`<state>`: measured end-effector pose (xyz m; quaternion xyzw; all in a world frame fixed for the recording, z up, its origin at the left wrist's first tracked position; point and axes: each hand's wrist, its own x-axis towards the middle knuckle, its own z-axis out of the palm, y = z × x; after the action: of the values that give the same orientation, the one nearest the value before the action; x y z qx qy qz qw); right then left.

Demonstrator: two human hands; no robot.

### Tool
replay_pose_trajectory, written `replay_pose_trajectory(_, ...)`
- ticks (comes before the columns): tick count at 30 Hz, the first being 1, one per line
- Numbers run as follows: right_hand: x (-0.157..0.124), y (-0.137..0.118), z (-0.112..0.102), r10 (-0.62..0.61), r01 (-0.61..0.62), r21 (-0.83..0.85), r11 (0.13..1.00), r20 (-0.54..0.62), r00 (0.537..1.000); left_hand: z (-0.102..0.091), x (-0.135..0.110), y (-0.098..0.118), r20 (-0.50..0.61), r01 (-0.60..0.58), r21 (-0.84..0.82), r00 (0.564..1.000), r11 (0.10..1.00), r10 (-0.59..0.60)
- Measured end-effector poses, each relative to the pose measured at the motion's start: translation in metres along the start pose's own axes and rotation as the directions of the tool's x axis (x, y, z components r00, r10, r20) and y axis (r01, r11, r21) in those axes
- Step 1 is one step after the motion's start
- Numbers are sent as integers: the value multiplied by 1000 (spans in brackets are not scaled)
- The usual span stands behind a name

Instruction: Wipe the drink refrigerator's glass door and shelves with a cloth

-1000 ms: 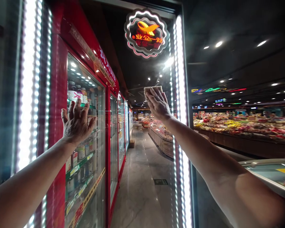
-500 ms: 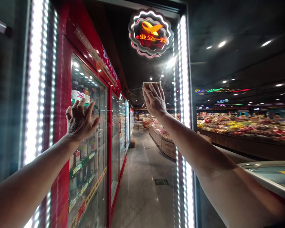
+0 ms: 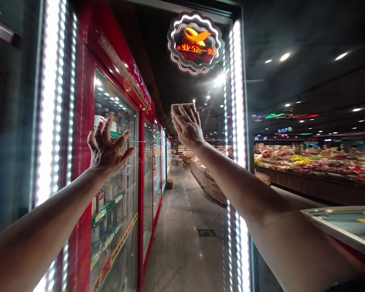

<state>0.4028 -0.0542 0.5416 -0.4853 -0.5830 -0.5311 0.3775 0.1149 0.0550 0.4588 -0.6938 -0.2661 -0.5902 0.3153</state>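
Note:
Both arms reach forward toward a clear glass pane between bright light strips (image 3: 239, 121). My right hand (image 3: 189, 127) lies with extended fingers over a beige folded cloth (image 3: 174, 108), pressing it flat against the glass. Only the cloth's upper and left edges show past the fingers. My left hand (image 3: 111, 148) is raised with fingers spread and holds nothing. Its fingertips are at or near the glass; actual contact is unclear. Above the right hand, a glowing scalloped sign (image 3: 195, 42) with reversed lettering appears on or behind the pane.
Beyond the glass, red drink coolers (image 3: 147, 97) with bottles line the left side of a shiny tiled aisle (image 3: 182, 251). Wooden display bins (image 3: 207, 182) and long produce-like heaps (image 3: 310, 162) stand to the right. A chest freezer (image 3: 337, 215) sits at lower right.
My right hand has slid the cloth leftward across the glass. My left hand has shifted slightly right in the picture, and the view has moved a little.

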Motion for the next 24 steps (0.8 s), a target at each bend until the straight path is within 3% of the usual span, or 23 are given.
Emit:
replay_pose_trajectory(4, -3, -12, 1, -81, 81, 1, 997, 56, 995, -3, 6, 0, 13, -25, -18, 1000, 1000, 25)
replay_pose_trajectory(9, 14, -17, 4, 13, -13, -11, 1000, -7, 1000, -2, 11, -7, 74, -47, -47, 996, 998, 50)
replay_pose_trajectory(15, 16, -31, 5, -72, 74, -40, 996, 48, 996, 6, 8, -13, 72, -33, -70, 997, 997, 38)
replay_pose_trajectory(20, 25, -38, 7, -27, 27, -16, 1000, -1, 1000, 4, 8, -12, 72, -30, -98, 997, 995, 37)
replay_pose_trajectory(24, 21, -49, 13, -129, 130, -11, 992, 48, 991, 4, 8, -12, 74, -21, -101, 997, 995, 28)
